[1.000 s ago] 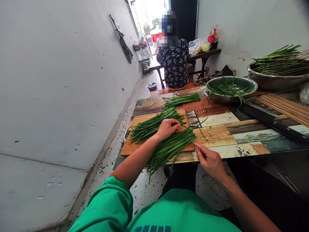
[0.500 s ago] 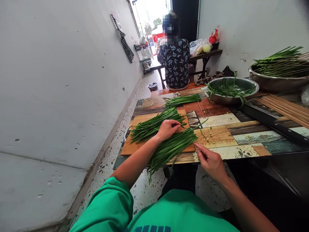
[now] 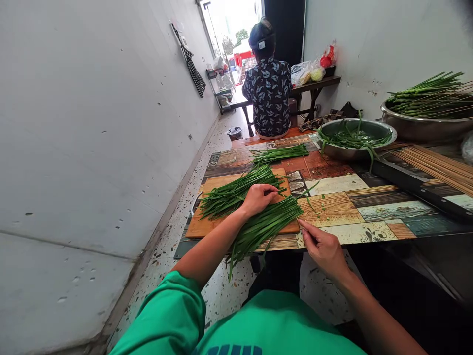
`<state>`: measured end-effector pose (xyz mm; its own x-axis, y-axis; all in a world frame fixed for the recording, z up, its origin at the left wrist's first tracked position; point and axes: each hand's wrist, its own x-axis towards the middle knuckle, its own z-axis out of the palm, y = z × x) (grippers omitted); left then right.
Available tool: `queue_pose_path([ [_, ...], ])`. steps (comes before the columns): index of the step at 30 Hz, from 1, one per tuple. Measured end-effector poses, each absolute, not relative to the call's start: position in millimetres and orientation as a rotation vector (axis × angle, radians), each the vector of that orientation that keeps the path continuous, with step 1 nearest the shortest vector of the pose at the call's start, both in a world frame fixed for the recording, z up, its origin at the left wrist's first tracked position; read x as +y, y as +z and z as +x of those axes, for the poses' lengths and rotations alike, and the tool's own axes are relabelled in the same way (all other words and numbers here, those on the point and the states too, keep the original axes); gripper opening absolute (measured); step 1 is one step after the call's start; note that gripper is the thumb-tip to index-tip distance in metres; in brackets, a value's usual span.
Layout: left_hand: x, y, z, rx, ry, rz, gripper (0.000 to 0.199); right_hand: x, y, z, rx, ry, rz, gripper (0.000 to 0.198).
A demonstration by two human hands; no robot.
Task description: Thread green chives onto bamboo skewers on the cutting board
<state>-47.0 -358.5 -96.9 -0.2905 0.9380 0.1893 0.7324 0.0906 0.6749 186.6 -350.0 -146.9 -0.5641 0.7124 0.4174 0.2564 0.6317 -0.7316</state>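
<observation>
Long green garlic chives lie in two bunches on a wooden cutting board (image 3: 194,228). My left hand (image 3: 258,199) is between the far bunch (image 3: 236,192) and the near bunch (image 3: 268,224), its fingers curled together at the chives; its fingertips are partly hidden. The near bunch's leaves hang past the table's front edge. At that bunch's right end, my right hand (image 3: 322,246) is closed in a pinch on a thin tan stick that looks like a bamboo skewer, mostly hidden by the fingers and chives.
Another chive bunch (image 3: 283,154) lies farther back. On the right are a steel bowl (image 3: 356,154) with chive pieces, a larger basin (image 3: 424,125) with skewered greens, a black-handled knife (image 3: 417,187) and loose skewers (image 3: 439,165). A person (image 3: 268,98) sits ahead, facing away.
Both hands and the chives keep nearly the same places. The whole view has shifted very slightly.
</observation>
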Motion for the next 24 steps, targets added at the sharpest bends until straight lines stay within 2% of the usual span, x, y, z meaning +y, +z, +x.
queue_pose_path([
  [24,-356.6,-105.4,-48.8,2.062,1.003,1.635,0.021,-349.0,-146.8,187.8,-2.141,0.79,-0.746,0.035],
])
